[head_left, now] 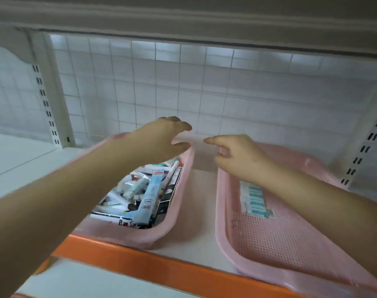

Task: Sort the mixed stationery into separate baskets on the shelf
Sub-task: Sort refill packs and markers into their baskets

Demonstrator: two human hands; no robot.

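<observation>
My L hand [164, 138] over pink plastic basket [186, 168] of mixed stationery [144, 190], R hand [237, 155] over pink mesh basket [280, 244] w/ teal packs [254, 198]; fingers loosely curled, holding nothing.

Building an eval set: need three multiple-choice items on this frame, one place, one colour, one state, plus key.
1. Where is the teal-and-white pack? A between the baskets; B in the right pink plastic mesh basket; C on the wire grid.
2. Colour of the shelf's front edge? A blue; B orange; C green.
3. The left pink plastic mesh basket is: A empty; B overturned; C heaped with mixed stationery.
Key: B, it lies on that basket's mesh floor; B, the strip is orange; C, packs pile inside.
</observation>
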